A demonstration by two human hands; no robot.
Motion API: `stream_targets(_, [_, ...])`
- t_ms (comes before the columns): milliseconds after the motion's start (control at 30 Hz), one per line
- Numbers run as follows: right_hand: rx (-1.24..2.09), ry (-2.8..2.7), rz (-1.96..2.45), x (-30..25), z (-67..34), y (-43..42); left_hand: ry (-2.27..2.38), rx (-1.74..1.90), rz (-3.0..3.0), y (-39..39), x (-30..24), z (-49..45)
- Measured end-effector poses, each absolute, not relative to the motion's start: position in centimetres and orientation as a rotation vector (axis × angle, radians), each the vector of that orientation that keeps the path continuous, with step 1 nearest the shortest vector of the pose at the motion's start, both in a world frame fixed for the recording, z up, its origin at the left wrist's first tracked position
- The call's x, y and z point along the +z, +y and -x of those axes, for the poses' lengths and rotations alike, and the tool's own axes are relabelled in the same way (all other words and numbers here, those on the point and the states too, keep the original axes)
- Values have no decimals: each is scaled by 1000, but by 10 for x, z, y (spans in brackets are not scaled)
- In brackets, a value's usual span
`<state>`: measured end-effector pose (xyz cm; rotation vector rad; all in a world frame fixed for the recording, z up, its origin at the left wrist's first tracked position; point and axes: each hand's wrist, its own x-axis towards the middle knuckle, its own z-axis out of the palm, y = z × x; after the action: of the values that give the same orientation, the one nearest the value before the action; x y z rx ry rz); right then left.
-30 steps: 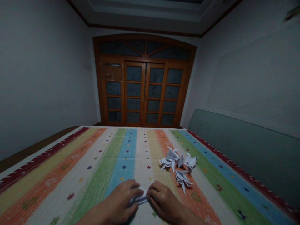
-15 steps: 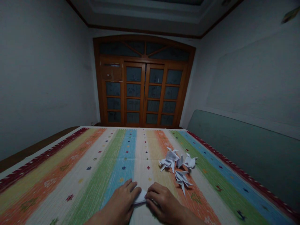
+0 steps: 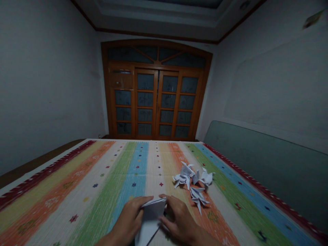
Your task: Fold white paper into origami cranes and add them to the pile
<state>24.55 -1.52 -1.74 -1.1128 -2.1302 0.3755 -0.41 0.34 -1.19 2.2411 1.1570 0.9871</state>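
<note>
While your left hand (image 3: 129, 217) gripped the left side of a folded white paper (image 3: 151, 220), its thumb bent against the near face, your right hand (image 3: 181, 218) held the right edge, index finger at the top corner and thumb lower down, a gap between them. Neither hand was opened wide. You had the sheet tilted up between them at the near end of the striped cloth (image 3: 102, 205), its lower part running to the bottom of the view; you couldn't tell whether it touched the cloth. Beyond your right hand, several white paper figures (image 3: 185, 172) lay clustered, mostly over an orange stripe. Past the cloth's far end stood wooden doors (image 3: 156, 99) with glass panes.
</note>
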Motion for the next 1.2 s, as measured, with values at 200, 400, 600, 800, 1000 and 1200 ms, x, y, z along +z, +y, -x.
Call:
stream_targets(200, [325, -2195, 1082, -15, -242, -16, 1090, 1015, -2049, 6, -14, 2])
stream_targets(400, [275, -2309, 1047, -17, -244, -11, 906, 972, -2341, 18, -29, 15])
stream_targets(600, [253, -2364, 1001, -13, -244, -13, 814, 608, -2655, 15, -19, 20])
stream_targets(800, [377, -2538, 990, 2, -249, -21, 796, 381, -2738, 5, -3, 27])
stream_targets(1000, [582, -2676, 1052, 8, -252, -20, 801, 356, -2714, 2, 12, 29])
stream_targets(1200, [676, -2670, 1008, 16, -252, -20, 793, 289, -2679, 2, 15, 31])
